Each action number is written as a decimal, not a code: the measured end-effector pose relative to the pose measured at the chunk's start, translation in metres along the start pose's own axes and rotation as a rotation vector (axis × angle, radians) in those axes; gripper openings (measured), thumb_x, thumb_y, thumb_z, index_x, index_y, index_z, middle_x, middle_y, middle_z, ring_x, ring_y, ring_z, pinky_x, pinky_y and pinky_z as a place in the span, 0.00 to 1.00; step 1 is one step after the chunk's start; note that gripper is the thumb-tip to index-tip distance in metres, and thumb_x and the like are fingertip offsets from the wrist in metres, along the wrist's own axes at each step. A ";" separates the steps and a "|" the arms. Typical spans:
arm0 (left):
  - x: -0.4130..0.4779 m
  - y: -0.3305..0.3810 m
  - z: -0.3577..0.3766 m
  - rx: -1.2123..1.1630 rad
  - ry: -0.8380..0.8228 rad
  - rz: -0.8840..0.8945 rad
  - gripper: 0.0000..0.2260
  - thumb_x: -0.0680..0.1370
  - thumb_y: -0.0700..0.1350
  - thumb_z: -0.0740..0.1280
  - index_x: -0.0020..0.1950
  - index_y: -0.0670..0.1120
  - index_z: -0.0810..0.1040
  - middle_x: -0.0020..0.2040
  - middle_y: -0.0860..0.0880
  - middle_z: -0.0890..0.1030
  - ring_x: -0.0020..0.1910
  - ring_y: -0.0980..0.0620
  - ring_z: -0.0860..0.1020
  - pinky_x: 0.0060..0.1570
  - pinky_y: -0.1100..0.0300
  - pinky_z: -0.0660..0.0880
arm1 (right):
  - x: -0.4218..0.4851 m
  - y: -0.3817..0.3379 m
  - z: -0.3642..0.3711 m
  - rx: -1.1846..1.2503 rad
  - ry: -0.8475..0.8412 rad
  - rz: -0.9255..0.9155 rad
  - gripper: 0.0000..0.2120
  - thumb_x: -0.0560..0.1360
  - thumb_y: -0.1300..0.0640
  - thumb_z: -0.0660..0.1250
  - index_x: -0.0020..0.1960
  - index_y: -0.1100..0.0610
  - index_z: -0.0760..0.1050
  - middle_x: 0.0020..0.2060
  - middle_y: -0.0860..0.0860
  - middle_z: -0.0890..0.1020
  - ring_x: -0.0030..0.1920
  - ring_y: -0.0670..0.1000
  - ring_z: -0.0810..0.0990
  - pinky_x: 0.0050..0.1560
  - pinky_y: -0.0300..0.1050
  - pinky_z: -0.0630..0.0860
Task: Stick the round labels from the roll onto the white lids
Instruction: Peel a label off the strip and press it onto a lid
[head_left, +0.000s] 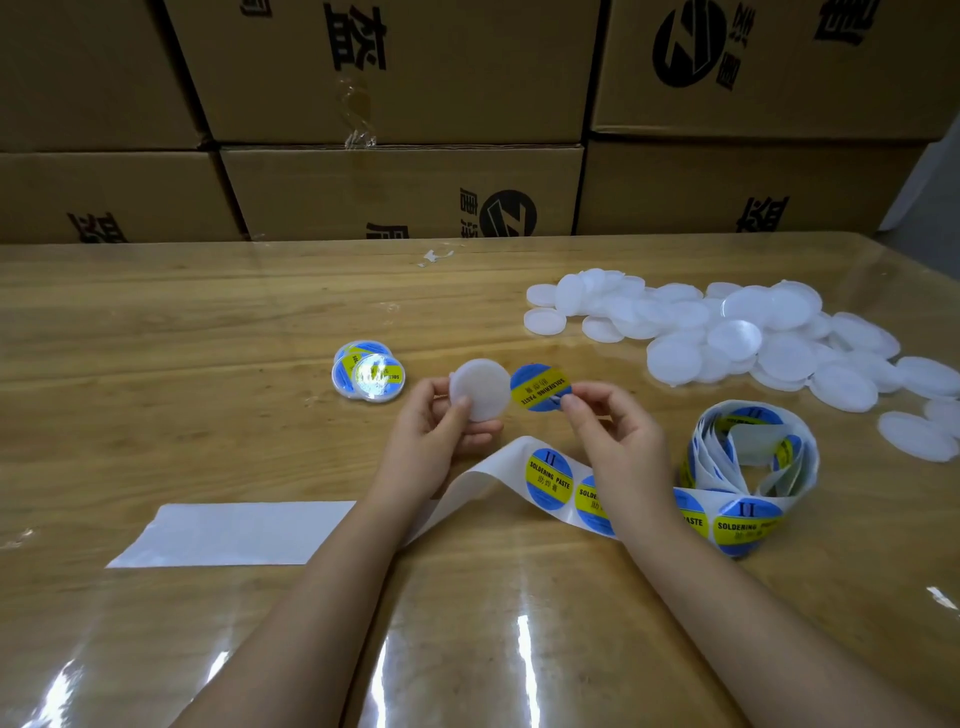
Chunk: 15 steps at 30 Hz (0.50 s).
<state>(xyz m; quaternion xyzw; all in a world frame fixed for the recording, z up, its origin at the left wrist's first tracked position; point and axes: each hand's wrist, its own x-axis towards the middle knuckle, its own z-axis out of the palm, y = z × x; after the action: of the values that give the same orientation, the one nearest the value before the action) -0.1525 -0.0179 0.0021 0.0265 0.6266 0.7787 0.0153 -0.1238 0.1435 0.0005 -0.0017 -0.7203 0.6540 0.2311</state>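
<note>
My L hand (435, 422) grips a blank lid (480, 389), fingers curled round it. R hand (609, 427) pinches a loose label (540, 387) at the lid's 3 o'clock.

The left hand (431, 431) is hiding most of its fingers behind the lid (480, 387), and its thumb is covering the lid's lower left edge. The grip of the right hand (613, 431) is covering the near edge of the label (537, 387). The right wrist is lying across the strip (550, 480), hiding parts of two labels on it. Both forearms are running off the bottom edge. The roll (753, 447) is folding over its inner turns. The lid heap (727, 338) is overlapping past counting and running off the right edge. Glare is blurring the print on the labelled lids (369, 376). The boxes (400, 192) are being cut off at the top and both sides. A white scrap (435, 255) far on the bench (208, 322) is showing too small to tell.
</note>
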 end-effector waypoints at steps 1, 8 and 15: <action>0.000 -0.001 -0.001 0.003 -0.007 -0.002 0.05 0.81 0.36 0.59 0.54 0.42 0.73 0.43 0.44 0.83 0.42 0.49 0.84 0.45 0.59 0.80 | 0.000 0.001 0.000 -0.003 0.004 0.000 0.09 0.76 0.60 0.67 0.43 0.45 0.77 0.35 0.36 0.80 0.33 0.36 0.74 0.34 0.26 0.69; -0.002 0.003 -0.004 -0.053 -0.094 -0.026 0.10 0.78 0.34 0.63 0.57 0.44 0.77 0.44 0.43 0.85 0.44 0.47 0.84 0.43 0.61 0.80 | 0.003 0.004 -0.001 0.009 0.027 0.025 0.08 0.76 0.59 0.67 0.44 0.45 0.78 0.37 0.38 0.82 0.35 0.36 0.75 0.36 0.27 0.70; -0.004 0.002 -0.002 0.005 -0.187 -0.025 0.07 0.78 0.36 0.63 0.55 0.41 0.79 0.46 0.41 0.85 0.45 0.45 0.84 0.41 0.61 0.79 | 0.005 0.007 0.000 0.028 -0.018 0.086 0.07 0.75 0.58 0.68 0.44 0.46 0.79 0.40 0.43 0.84 0.43 0.44 0.80 0.42 0.32 0.75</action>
<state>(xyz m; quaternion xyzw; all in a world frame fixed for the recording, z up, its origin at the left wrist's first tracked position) -0.1486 -0.0207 0.0033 0.0914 0.6248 0.7709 0.0834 -0.1306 0.1467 -0.0045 -0.0235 -0.7124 0.6733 0.1965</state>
